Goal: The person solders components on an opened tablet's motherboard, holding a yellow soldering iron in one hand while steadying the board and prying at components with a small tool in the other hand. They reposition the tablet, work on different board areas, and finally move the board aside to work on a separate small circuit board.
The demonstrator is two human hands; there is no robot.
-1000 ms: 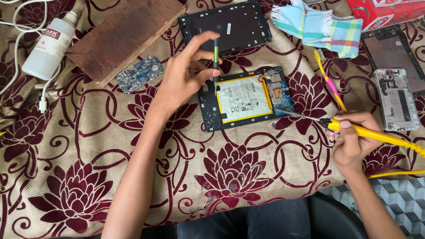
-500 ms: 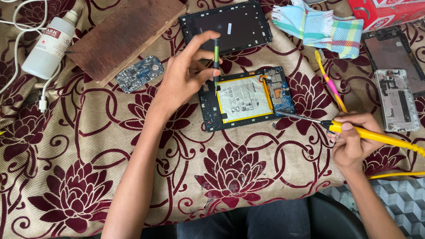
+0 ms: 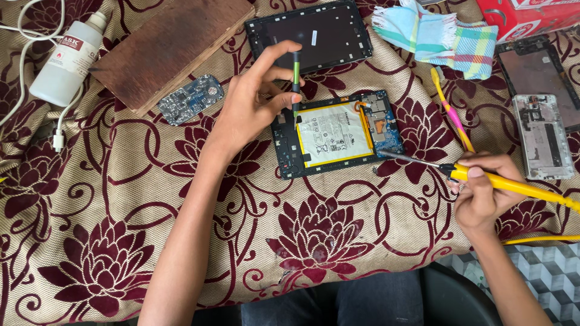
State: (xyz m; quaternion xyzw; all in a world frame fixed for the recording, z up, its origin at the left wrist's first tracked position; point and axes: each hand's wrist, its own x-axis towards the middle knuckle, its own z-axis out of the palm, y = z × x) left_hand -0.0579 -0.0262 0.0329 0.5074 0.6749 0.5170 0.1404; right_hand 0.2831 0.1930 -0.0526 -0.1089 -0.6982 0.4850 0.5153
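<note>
Pinching a slim green-and-black screwdriver (image 3: 296,81) between the thumb and fingertips of my left hand (image 3: 251,105), I hold it upright with its tip down on the left edge of the opened tablet (image 3: 335,134). That tablet is my landmark: it lies back-off on the flowered cloth (image 3: 121,241), its pale battery and blue circuit board showing. My right hand (image 3: 480,193) is curled closed around the yellow handle of a soldering iron (image 3: 513,184), whose thin metal tip reaches to the tablet's lower right corner; I cannot tell whether it touches.

Above the tablet lies a dark screen frame (image 3: 311,36). Up and to the left of the tablet sit a small blue circuit board (image 3: 190,98), a wooden block (image 3: 169,48) and, farther out, a white bottle (image 3: 63,63). To the tablet's right lie a pink-and-yellow toothbrush (image 3: 450,111) and, well apart, a stripped phone body (image 3: 541,136); a checked cloth (image 3: 438,36) lies up and to the right.

I judge the tablet light, thin and stiff, but fragile inside, with a soft battery that should not be pierced. Its plastic rim is the safe place to take hold.
</note>
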